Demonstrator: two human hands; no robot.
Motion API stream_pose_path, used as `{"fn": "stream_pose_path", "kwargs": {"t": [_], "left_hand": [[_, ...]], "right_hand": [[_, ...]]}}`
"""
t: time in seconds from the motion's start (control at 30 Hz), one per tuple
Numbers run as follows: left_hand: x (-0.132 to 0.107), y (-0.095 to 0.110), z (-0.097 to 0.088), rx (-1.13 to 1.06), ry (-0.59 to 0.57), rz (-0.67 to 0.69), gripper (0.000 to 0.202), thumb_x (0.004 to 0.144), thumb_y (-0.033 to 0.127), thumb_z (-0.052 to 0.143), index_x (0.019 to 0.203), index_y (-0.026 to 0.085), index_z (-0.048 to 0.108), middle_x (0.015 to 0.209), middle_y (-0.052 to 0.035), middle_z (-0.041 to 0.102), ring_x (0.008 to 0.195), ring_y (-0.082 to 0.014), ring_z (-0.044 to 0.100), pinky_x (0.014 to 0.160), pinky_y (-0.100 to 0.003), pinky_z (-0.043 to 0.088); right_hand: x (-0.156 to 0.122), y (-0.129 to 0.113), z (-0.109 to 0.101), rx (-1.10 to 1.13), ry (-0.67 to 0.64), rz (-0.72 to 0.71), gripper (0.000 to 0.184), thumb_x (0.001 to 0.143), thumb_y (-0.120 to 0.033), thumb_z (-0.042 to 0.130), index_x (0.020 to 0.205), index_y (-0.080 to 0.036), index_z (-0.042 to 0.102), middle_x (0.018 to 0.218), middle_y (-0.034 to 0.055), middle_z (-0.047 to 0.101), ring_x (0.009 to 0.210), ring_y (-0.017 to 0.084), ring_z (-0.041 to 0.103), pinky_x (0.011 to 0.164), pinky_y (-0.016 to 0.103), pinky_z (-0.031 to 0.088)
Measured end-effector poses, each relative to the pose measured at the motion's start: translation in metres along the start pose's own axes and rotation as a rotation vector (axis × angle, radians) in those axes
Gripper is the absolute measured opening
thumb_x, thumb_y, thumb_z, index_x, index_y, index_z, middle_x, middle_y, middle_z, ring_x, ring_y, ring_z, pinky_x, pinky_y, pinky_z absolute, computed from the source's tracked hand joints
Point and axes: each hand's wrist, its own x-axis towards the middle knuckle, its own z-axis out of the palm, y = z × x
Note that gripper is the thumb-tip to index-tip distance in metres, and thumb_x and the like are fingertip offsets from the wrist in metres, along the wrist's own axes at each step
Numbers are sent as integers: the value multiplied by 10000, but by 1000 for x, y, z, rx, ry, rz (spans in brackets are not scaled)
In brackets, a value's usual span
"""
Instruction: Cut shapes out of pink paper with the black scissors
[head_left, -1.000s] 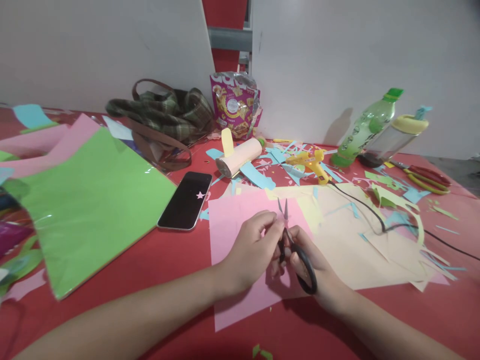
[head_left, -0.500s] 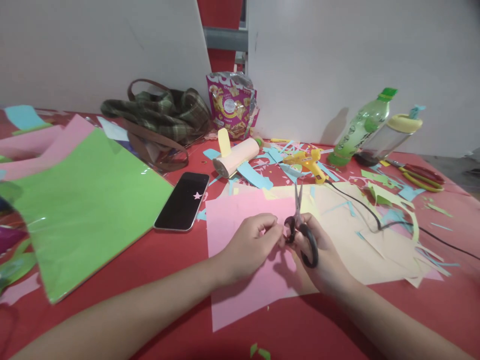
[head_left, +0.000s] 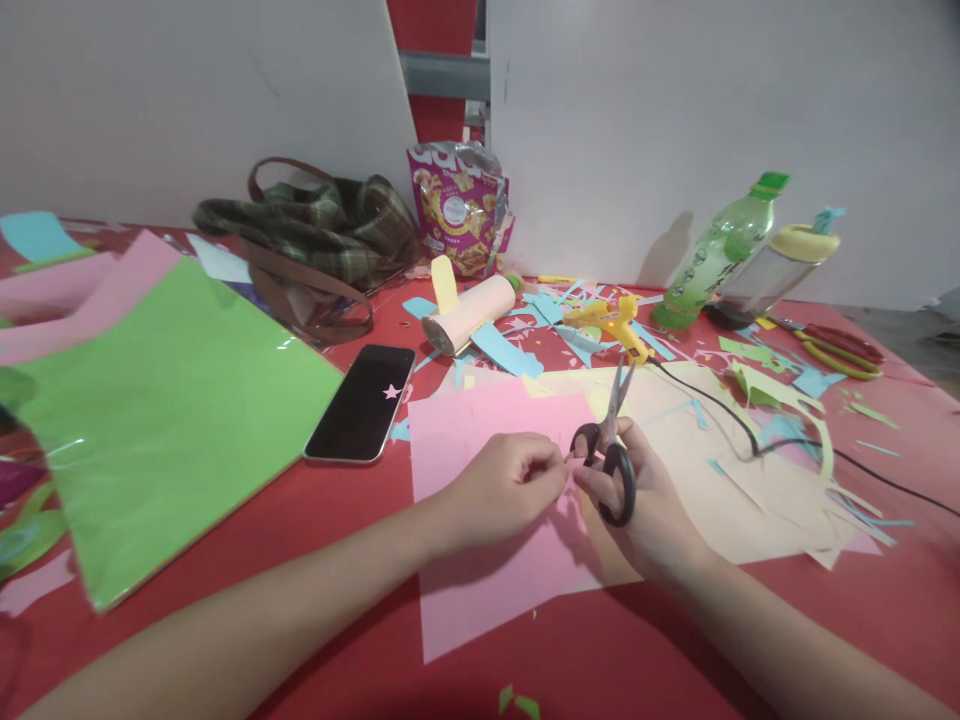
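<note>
Plainly, the right hand (head_left: 654,508) grasps the scissors (head_left: 608,431) by their smooth black loops, 2 slim metal blades parted above the fingertips. The left hand (head_left: 504,487) curls its fingers; whether they grip anything, I cannot tell. Below the fingers lies flat pink paper (head_left: 465,425); beyond the left ones, a 5-pointed pink star (head_left: 391,392) on a glossy phone (head_left: 356,415).

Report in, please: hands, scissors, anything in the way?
Right hand holding black-handled scissors, slightly open. Left hand pinched closed beside it, contents unclear. Pink paper sheet underneath, nothing visibly blocking.
</note>
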Motion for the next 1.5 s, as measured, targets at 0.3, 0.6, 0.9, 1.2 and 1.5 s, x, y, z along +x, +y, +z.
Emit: {"fn": "stream_pose_path", "kwargs": {"t": [0.3,0.6,0.9,1.2,1.5], "left_hand": [[0,-2,3,-40,89,18,252,783,275,346,577,153,426,568,32,410,526,-77,378,501,-201,313],[1,-5,6,-25,37,13,277,803,303,341,599,147,445,533,43,404,492,-64,369,478,-185,302],[0,-8,6,-10,45,19,248,800,259,343,596,150,433,532,48,383,501,-63,353,484,-185,297],[0,-8,6,2,43,15,252,799,267,340,597,150,436,543,45,395,509,-67,358,489,-188,305],[1,-6,5,42,38,11,311,807,338,337,595,146,458,529,40,412,489,-65,355,472,-190,296]], "right_hand": [[-1,-1,1,14,63,4,296,622,-75,616,709,-221,374,718,-53,467,613,75,432,569,193,348],[1,0,1,53,81,-53,293,621,-46,599,715,-223,385,704,-57,482,625,76,464,595,206,387],[0,-1,1,56,92,-90,287,639,-17,568,715,-225,385,717,-61,485,634,65,477,595,194,389],[0,0,0,59,91,-91,290,639,-19,567,716,-227,380,716,-61,483,635,67,476,604,205,382],[-1,1,0,-23,76,-48,281,638,-83,607,722,-228,381,727,-49,494,620,79,478,567,205,389]]}}
